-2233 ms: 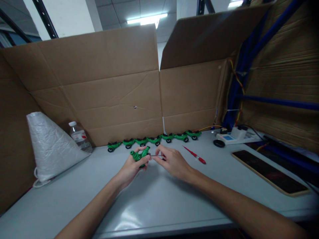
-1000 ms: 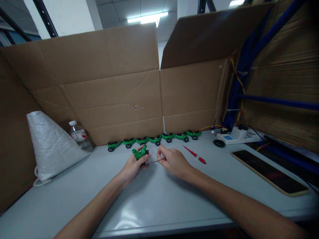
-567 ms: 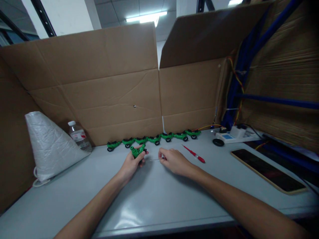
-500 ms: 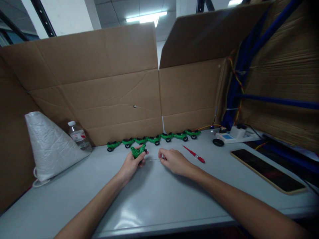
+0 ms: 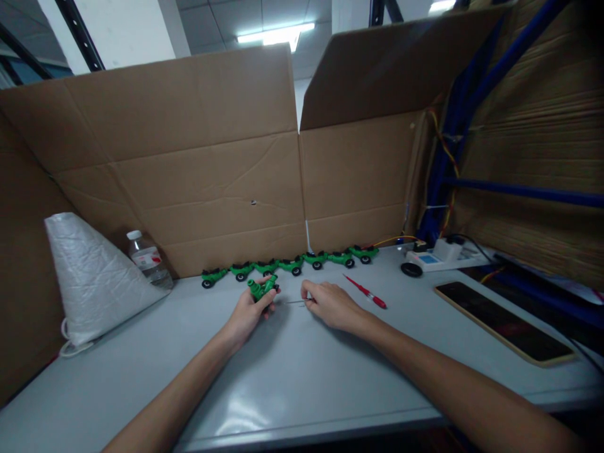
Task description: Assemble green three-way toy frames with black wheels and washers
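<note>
In the head view my left hand (image 5: 249,312) is closed around a green toy scooter (image 5: 262,287), holding it tilted above the table. No wheel can be made out on this one; my fingers cover part of it. To its right, my right hand (image 5: 330,304) pinches the end of a thin metal rod (image 5: 295,302), which points left toward the toy without touching it. Whatever else those fingers hold is hidden. Behind both hands, several green toy scooters (image 5: 289,267) with black seats and wheels stand in a row along the cardboard.
A red screwdriver (image 5: 365,292) lies right of my right hand. Farther right are a phone (image 5: 504,322), a round black piece (image 5: 411,270) and a white power strip (image 5: 448,253). At left stand a silvery-white bag (image 5: 99,277) and a water bottle (image 5: 150,259). Cardboard walls (image 5: 212,170) enclose the grey table (image 5: 283,390).
The view has shifted very slightly. Both hands keep nearly the same places, and the toy and the rod are still held apart.
</note>
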### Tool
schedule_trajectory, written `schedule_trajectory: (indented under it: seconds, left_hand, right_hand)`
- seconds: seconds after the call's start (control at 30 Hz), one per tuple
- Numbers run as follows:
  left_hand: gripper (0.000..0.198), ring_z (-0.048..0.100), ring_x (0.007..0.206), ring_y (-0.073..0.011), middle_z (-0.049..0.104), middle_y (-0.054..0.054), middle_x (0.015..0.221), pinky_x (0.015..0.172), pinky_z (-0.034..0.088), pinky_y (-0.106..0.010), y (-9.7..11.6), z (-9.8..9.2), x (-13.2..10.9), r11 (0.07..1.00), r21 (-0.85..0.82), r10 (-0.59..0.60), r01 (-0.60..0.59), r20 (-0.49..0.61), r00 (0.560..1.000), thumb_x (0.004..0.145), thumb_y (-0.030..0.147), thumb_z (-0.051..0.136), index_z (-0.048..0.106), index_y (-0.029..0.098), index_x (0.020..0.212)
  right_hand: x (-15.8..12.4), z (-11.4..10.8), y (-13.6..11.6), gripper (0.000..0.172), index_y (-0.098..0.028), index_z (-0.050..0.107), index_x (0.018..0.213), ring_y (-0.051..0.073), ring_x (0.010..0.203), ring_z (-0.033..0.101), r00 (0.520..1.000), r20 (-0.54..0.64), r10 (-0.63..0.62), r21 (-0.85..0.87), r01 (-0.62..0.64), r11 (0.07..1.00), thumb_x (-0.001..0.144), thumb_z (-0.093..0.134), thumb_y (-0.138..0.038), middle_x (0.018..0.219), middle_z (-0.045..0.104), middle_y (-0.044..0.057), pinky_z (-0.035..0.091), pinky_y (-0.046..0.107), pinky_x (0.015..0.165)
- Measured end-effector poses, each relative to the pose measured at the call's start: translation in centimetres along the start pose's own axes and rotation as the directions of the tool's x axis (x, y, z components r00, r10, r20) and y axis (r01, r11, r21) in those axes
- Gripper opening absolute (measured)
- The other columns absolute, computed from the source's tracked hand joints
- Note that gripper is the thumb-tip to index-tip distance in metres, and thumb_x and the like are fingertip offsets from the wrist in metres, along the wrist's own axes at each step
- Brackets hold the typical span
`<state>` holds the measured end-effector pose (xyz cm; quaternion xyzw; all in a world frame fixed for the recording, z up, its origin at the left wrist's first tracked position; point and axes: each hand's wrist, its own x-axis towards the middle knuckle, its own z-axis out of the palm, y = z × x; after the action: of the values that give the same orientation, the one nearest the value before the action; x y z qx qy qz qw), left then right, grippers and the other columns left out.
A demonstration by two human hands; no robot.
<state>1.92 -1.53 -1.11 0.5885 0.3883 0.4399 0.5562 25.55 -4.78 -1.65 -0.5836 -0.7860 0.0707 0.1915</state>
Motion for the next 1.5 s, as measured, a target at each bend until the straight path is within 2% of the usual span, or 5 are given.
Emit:
schedule_trajectory:
  seconds: [0.43,0.67,0.97,1.2,1.5]
  left_hand:
    - [0.057,0.059,0.064,-0.0119,0.07,-0.008,0.104,0.054,0.041,-0.024,-0.2,0.1,-0.3,0.991,0.131,-0.026,0.012,0.11,0.994,0.093,0.058,0.07,0.051,0.017,0.128]
    - [0.055,0.058,0.108,-0.0217,0.057,-0.009,0.123,0.098,0.045,-0.035,-0.3,-0.1,-1.0,0.843,0.371,0.355,-0.39,0.162,0.921,0.101,0.043,0.063,0.04,0.024,0.148]
    - [0.056,0.05,0.133,-0.0264,0.049,-0.012,0.146,0.117,0.034,-0.042,0.4,0.3,-1.9,0.77,0.438,0.34,-0.465,0.336,0.879,0.104,0.028,0.056,0.032,0.027,0.154]
    - [0.038,0.057,0.092,-0.0194,0.058,-0.006,0.11,0.088,0.049,-0.033,0.1,0.2,-1.9,0.82,0.401,0.292,-0.409,0.32,0.901,0.103,0.034,0.057,0.045,0.022,0.137]
    - [0.038,0.05,0.07,-0.014,0.052,0.002,0.087,0.067,0.041,-0.026,0.2,0.3,-2.0,0.872,0.363,0.206,-0.328,0.335,0.92,0.106,0.04,0.054,0.038,0.023,0.135]
  right_hand:
    - [0.5,-0.7,-0.1,0.01,-0.02,0.061,0.088,0.016,0.069,0.054,0.966,-0.254,0.037,0.35,0.056,0.935,0.097,0.057,-0.021,0.076,0.062,-0.001,0.029,0.027,0.065]
    - [0.6,1.9,-2.8,0.035,-0.019,0.057,0.083,0.013,0.059,0.039,0.999,-0.022,-0.025,0.865,0.032,0.5,0.093,0.063,-0.052,0.068,0.048,-0.004,0.029,0.026,0.058]
    - [0.6,1.9,-2.9,0.046,-0.016,0.065,0.087,0.014,0.062,0.042,0.999,-0.024,0.037,0.892,0.005,0.451,0.094,0.058,-0.062,0.07,0.051,-0.001,0.031,0.027,0.059]
    - [0.4,1.5,-3.0,0.033,-0.019,0.059,0.087,0.012,0.056,0.034,0.998,0.06,0.036,0.91,-0.069,0.408,0.092,0.064,-0.052,0.064,0.044,-0.006,0.026,0.026,0.056]
    - [0.4,1.4,-3.2,0.029,-0.019,0.059,0.085,0.011,0.054,0.031,0.996,0.072,0.055,0.921,-0.088,0.379,0.092,0.064,-0.046,0.059,0.039,-0.007,0.024,0.025,0.053]
